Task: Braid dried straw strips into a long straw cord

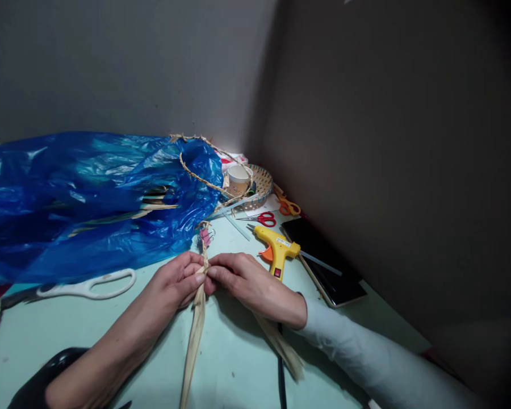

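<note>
Watching a braid get pinched from both sides

So from my seat I've got the left hand and right hand both gripping the braid, fingertips meeting just below a pink clip, mid-table. One loose strip trails down toward me, and a second strip pokes out from under the right wrist. Glue gun lies just beyond the right hand, near a tablet. Blue bag sprawls off left, white scissors along its near edge.

yellow glue gun | dark flat device (translucent stick over it) | red scissors | woven basket
</note>
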The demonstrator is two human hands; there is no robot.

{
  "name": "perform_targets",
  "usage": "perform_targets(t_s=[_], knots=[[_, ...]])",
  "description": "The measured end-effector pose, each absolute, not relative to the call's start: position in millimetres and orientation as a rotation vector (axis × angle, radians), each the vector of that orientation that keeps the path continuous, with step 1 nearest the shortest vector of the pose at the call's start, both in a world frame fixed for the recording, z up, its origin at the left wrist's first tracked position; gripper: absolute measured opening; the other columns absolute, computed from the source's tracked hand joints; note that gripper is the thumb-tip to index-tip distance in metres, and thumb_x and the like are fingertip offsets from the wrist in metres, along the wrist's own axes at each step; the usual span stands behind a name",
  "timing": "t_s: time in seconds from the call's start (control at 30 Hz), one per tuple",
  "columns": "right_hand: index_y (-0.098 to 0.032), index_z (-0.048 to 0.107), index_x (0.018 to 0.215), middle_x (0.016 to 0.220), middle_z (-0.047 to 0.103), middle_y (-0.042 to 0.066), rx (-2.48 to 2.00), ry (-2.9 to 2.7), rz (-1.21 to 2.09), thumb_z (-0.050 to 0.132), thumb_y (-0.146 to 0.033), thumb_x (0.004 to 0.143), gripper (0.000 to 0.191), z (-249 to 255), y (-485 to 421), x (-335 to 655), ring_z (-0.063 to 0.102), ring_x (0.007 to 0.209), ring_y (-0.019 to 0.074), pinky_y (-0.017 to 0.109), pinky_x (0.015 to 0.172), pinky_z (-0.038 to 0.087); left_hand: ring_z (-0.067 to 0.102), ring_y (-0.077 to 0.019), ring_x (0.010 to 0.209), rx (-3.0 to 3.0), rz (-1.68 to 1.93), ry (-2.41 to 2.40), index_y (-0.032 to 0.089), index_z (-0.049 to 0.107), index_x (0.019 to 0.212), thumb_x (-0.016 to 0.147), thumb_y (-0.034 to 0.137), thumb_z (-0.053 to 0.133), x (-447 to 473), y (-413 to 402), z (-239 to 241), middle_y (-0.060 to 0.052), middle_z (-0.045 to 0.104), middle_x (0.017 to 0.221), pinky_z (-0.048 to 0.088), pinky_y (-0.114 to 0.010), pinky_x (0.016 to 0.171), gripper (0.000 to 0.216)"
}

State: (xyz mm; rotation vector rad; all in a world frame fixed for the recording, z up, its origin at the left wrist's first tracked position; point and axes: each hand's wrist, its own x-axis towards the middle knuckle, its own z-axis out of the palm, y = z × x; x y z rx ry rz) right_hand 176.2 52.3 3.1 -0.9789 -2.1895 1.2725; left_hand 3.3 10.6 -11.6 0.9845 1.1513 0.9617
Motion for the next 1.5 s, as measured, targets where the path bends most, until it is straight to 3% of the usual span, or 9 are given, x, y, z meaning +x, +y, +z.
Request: perform_targets(t_s=[0.2,0.33,0.53,0.7,0.93,1.13,1.3,1.5], knots=[[-0.016,0.067,0.079,0.069,0.062,-0.002,-1.081,-2.212,1.105,0.051,-0.023,0.094,0.023,-2,51,176,0.051,0.065,0.011,0.022,0.063,0.034,0.045,-0.0092,0.052,0.941,0.952,1.245,0.022,0.047,0.098,0.074,0.036,0.07,9,10,-9,0.007,0.06,0.06,0.029,-0.021,0.052,0.036],[-0.016,0.066,0.08,0.071,0.064,-0.001,-1.069,-2.221,0.956,0.052,-0.018,0.092,0.019,-2,45,174,0.052,0.065,0.0108,0.023,0.065,0.034,0.033,-0.0075,0.046,0.994,0.932,1.326,0.021,0.049,0.087,0.075,0.038,0.066,9,12,-9,0.006,0.06,0.056,0.02,-0.022,0.048,0.027],[-0.015,0.065,0.076,0.072,0.067,-0.001,-1.034,-2.159,1.1,0.051,-0.028,0.097,0.028,1,46,173,0.054,0.067,0.0101,0.022,0.065,0.035,0.051,-0.0142,0.056,1.154,0.979,1.407,0.022,0.05,0.078,0.076,0.033,0.063,11,13,-12,0.003,0.064,0.057,0.034,-0.025,0.056,0.017],[-0.014,0.061,0.07,0.063,0.063,-0.001,-1.085,-2.02,1.306,0.053,-0.039,0.095,0.036,-5,54,168,0.048,0.057,0.0091,0.021,0.059,0.035,0.056,-0.0187,0.06,1.34,0.935,1.476,0.024,0.052,0.077,0.08,0.034,0.059,11,10,-10,0.001,0.066,0.062,0.038,-0.028,0.06,0.012],[-0.017,0.055,0.066,0.065,0.063,0.0,-1.149,-1.896,1.361,0.055,-0.022,0.083,0.017,-11,53,161,0.056,0.063,0.0119,0.021,0.059,0.038,0.058,-0.0221,0.064,1.663,0.792,1.719,0.026,0.052,0.083,0.084,0.03,0.052,13,6,-3,0.003,0.068,0.064,0.037,-0.029,0.063,0.004],[-0.017,0.054,0.064,0.061,0.059,-0.002,-1.223,-1.759,1.41,0.057,-0.018,0.072,0.008,-10,52,159,0.048,0.058,0.0102,0.02,0.053,0.034,0.059,-0.0233,0.062,1.775,0.755,1.832,0.025,0.057,0.078,0.085,0.035,0.05,11,4,4,0.0,0.069,0.063,0.036,-0.03,0.061,0.014],[-0.017,0.056,0.066,0.061,0.062,-0.001,-1.161,-1.692,1.477,0.056,-0.017,0.074,0.009,-9,53,161,0.049,0.056,0.0107,0.021,0.053,0.036,0.063,-0.0253,0.067,1.918,0.696,1.935,0.026,0.066,0.073,0.087,0.041,0.049,9,0,8,-0.003,0.073,0.071,0.036,-0.032,0.064,0.027],[-0.015,0.056,0.067,0.063,0.064,0.0,-1.024,-1.502,1.687,0.058,-0.017,0.078,0.012,-5,51,162,0.043,0.052,0.0079,0.019,0.049,0.032,0.064,-0.0247,0.066,1.916,0.758,1.989,0.024,0.07,0.075,0.085,0.039,0.051,16,-8,10,-0.004,0.074,0.073,0.036,-0.032,0.063,0.026]])
